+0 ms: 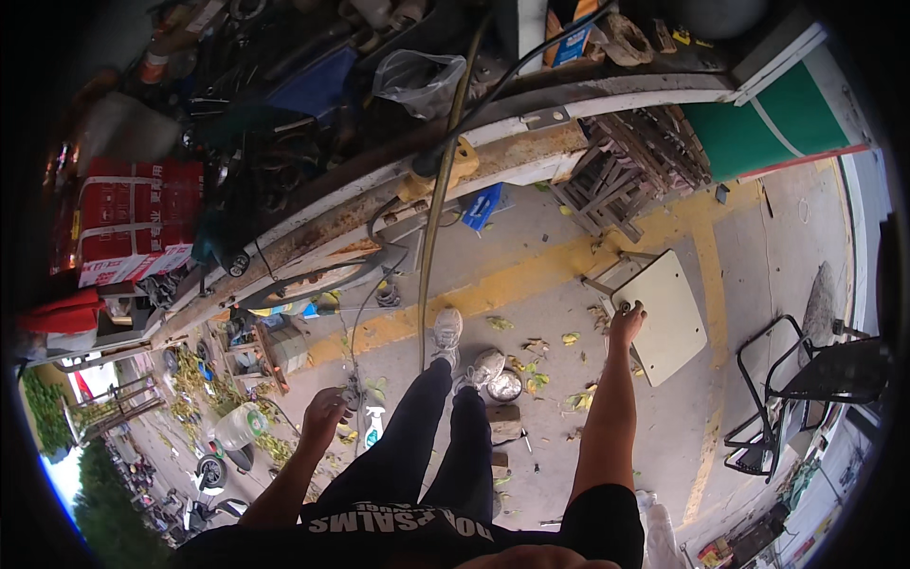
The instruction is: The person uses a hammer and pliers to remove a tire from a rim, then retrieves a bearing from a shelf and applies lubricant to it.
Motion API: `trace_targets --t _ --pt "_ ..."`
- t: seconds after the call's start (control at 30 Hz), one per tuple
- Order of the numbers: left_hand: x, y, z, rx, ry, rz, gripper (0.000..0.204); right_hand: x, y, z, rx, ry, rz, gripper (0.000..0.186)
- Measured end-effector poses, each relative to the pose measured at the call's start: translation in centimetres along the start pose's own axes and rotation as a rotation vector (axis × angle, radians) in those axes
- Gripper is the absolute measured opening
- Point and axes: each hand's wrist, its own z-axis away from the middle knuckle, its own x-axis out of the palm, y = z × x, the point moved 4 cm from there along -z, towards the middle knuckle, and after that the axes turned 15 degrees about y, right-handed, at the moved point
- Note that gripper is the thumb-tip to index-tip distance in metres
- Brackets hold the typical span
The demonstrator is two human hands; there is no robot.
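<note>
To the right, my right hand point(627, 325) reaches over the near-left edge of a cream-topped stool or small table point(671, 313). Its fingers are closed around a small dark round piece, too small to name, right above the top. My left hand point(327, 412) hangs in the air at the left, its fingers loosely bent, with nothing seen in it. Beyond it on the ground stands a white and teal spray bottle point(374, 426). Between my feet and the stool lie a round silvery metal piece point(505, 385) and a wooden block point(504, 423).
A cluttered workbench point(569, 99) runs across the far side, with a hose point(437, 213) hanging down from it. Wooden slats point(616, 190) lean beneath. A black folding chair point(782, 384) stands at right. A large plastic bottle point(240, 427) and a red carton point(140, 213) are at left.
</note>
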Motion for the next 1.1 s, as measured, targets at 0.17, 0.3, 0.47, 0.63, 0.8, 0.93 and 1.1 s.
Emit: trace_targets --t 0.17,0.3,0.47,0.63,0.8,0.93,1.1 --pt "0.9 9.5 -4.4 0.370 0.172 -0.009 0.034 -2.0 -2.7 7.5 0.066 -0.031 0.059 0.044" --pt "1.5 22.7 -11.9 0.822 0.466 0.130 0.035 -2.5 -10.2 14.9 0.303 -0.771 -0.197 0.034" --pt "1.4 31.1 -23.1 0.957 0.810 -0.065 0.030 -23.4 -42.4 13.8 -1.092 -1.326 -0.098 0.025" --pt "-0.3 28.6 -28.3 0.817 0.880 -0.377 0.037 -43.3 -61.7 13.2 -1.837 -1.339 0.011 0.017" --pt "3.0 31.0 -26.8 0.870 0.763 -0.604 0.034 -49.3 -66.7 11.6 -1.541 -0.871 0.470 0.015" --pt "2.7 31.0 -27.1 0.857 0.737 -0.542 0.030 -51.2 -68.7 9.7 -1.596 -0.767 0.382 0.021" --pt "2.9 31.4 -27.3 0.883 0.727 -0.544 0.030 -52.5 -71.1 5.4 -1.554 -0.793 0.206 0.029"
